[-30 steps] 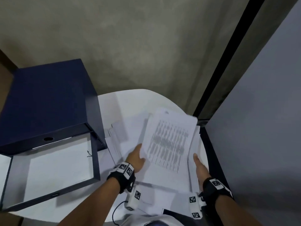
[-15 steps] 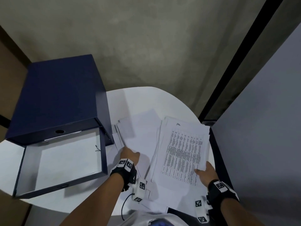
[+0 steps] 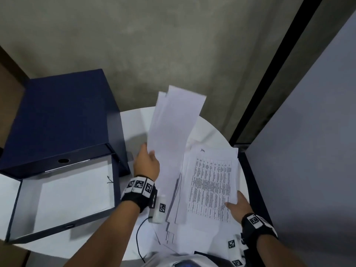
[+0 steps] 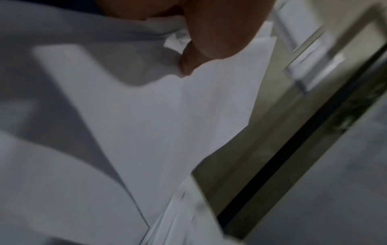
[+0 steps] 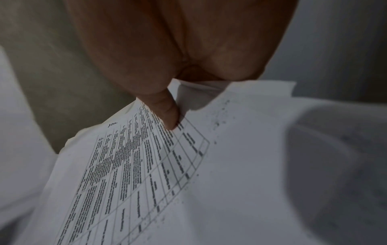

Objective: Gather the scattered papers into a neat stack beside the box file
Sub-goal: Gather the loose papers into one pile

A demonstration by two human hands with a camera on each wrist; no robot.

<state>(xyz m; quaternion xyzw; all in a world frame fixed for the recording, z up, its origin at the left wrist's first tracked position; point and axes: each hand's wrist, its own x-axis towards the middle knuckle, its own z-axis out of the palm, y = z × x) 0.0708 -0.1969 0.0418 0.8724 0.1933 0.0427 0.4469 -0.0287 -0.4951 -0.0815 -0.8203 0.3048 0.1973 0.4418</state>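
Observation:
My left hand grips a bundle of blank white sheets by its left edge and holds it tilted up off the round white table; the left wrist view shows my fingers pinching those white sheets. My right hand pinches the near right corner of a printed table sheet on top of a pile. In the right wrist view my thumb presses on the printed sheet. More loose papers lie under it. The dark blue box file stands at the left.
The box file's open lid lies flat toward me with a white sheet inside. A grey partition and a black post close off the right side. A black cable hangs at the table's near edge.
My left hand has lifted a bundle of blank sheets off the table and tilted it upright. My right hand stays on the corner of the printed sheet.

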